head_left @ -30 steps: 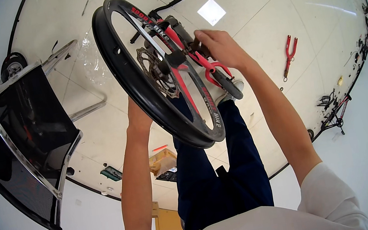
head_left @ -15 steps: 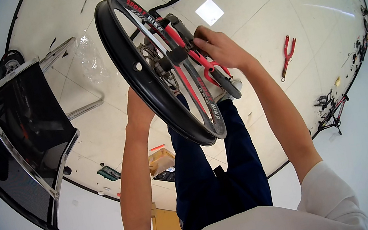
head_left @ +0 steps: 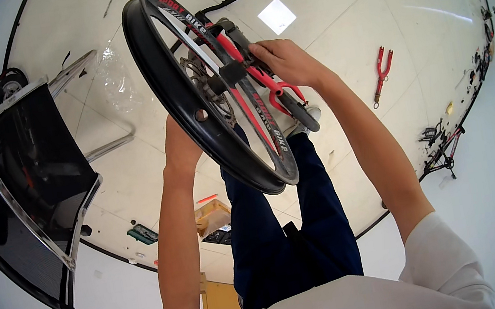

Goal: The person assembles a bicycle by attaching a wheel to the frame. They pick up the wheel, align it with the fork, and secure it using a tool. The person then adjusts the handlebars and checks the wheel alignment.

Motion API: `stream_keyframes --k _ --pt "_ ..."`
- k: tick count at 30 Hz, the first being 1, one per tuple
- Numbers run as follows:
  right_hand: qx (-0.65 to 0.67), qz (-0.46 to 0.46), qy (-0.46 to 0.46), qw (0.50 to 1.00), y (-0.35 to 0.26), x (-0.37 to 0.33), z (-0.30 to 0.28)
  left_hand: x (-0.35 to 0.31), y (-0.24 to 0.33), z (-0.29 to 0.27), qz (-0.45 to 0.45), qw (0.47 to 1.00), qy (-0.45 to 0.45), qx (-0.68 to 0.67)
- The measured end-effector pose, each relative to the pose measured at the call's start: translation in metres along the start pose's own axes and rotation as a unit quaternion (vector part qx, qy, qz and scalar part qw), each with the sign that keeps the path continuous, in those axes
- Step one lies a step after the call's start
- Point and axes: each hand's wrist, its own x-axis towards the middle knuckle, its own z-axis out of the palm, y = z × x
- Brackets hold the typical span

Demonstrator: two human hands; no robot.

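Observation:
A black bicycle wheel rim (head_left: 177,101) without a tyre, with red and white lettering and a valve hole, is held up tilted before me. My left hand (head_left: 182,140) is closed at its left side, the fingers hidden behind the rim. Inside the rim show the hub (head_left: 226,79) and a brake disc. My right hand (head_left: 288,61) is at the far right side, with bent fingers beside a dark part (head_left: 235,35); what they hold is partly hidden. Behind the wheel stands a small bike with a red frame (head_left: 279,88), a black handlebar (head_left: 224,4) and a small wheel (head_left: 299,112).
A black mesh chair (head_left: 39,187) with chrome legs stands at left, near clear plastic film (head_left: 118,84). A red fork (head_left: 382,75) lies on the floor at right. Bike parts and a frame (head_left: 448,155) line the right wall. A green case (head_left: 142,233) and an open box (head_left: 212,217) lie behind my left forearm.
The wheel has shifted slightly left in view, with its valve hole turned a little lower. My right hand's fingers have changed from raised and bent to lying lower against the dark part.

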Motion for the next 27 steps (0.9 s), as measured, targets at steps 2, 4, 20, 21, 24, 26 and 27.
stream_keyframes --k 2,4,20,21,24,26,27 --pt "-0.012 0.071 -0.013 0.997 -0.005 0.000 -0.004 0.003 0.009 -0.003 0.022 0.999 -0.014 0.046" --pt "0.105 -0.019 0.046 0.993 0.003 -0.003 0.001 0.003 0.011 -0.003 0.027 0.997 -0.021 0.064" --pt "0.076 -0.079 0.086 0.990 0.013 -0.002 0.017 0.004 0.016 -0.002 0.036 0.998 0.001 0.049" --pt "0.044 -0.084 0.092 0.991 0.014 0.000 0.019 0.004 0.016 -0.002 0.028 0.999 0.001 0.045" --pt "-0.048 0.067 0.044 0.996 -0.008 -0.001 0.014 0.004 0.014 -0.004 0.071 0.994 0.001 0.083" --pt "0.072 0.019 0.083 0.994 -0.001 -0.006 0.010 0.003 0.010 -0.003 0.103 0.992 0.026 0.068" --pt "0.132 -0.004 0.101 0.986 0.002 -0.007 0.010 0.003 0.008 -0.002 0.118 0.990 0.038 0.060"
